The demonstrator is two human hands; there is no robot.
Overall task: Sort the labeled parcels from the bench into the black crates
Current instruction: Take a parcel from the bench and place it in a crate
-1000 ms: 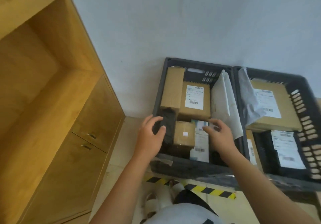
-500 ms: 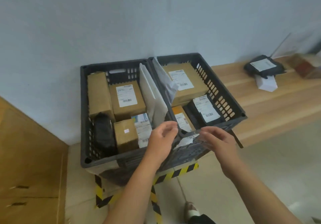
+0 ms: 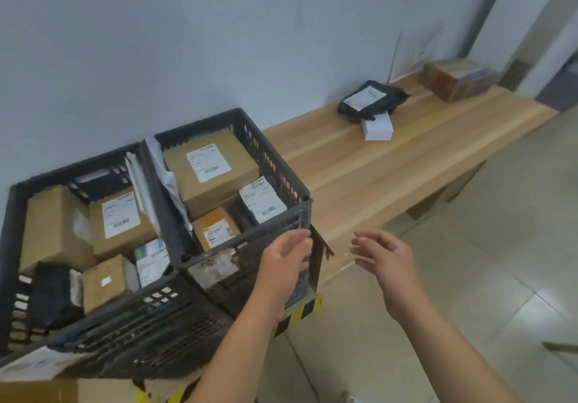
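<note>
Here, left grip (image 3: 286,260) loosely curled and empty, at the right crate (image 3: 275,165) front corner, contact unclear, right grip (image 3: 384,257) relaxed apart in air, holding nothing, black parcel (image 3: 372,99) atop white box (image 3: 377,129) on counter (image 3: 391,168), well apart.

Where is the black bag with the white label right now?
The black bag lies upper right in the head view, on the wooden bench near the wall, partly atop a small white box.

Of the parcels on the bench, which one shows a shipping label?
The black bag, white label facing up. It lies partly on a small white box with plain faces; the reddish box at the far end is too blurred to judge.
</note>
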